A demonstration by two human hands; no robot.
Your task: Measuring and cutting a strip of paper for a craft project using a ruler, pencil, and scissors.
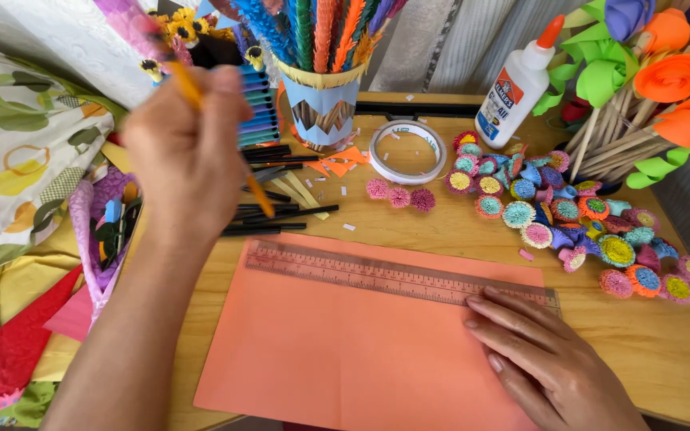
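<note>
My left hand [185, 152] is raised over the table's left side, shut on a yellow pencil [262, 197] whose tip points down toward the top left corner of an orange paper sheet [345, 351]. A clear ruler [361, 274] lies along that sheet's top edge. My right hand [545, 359] rests flat on the sheet's right part, palm down, with its fingertips pressing on the ruler's right end.
A wooden table [664, 343] carries a pile of small quilled paper flowers [569, 215], a tape roll [407, 152], a white glue bottle [517, 84], a paper cup of coloured sticks [323, 104] and black pens [273, 214]. Paper roses [668, 80] stand at right; fabric and paper scraps [17, 144] lie at left.
</note>
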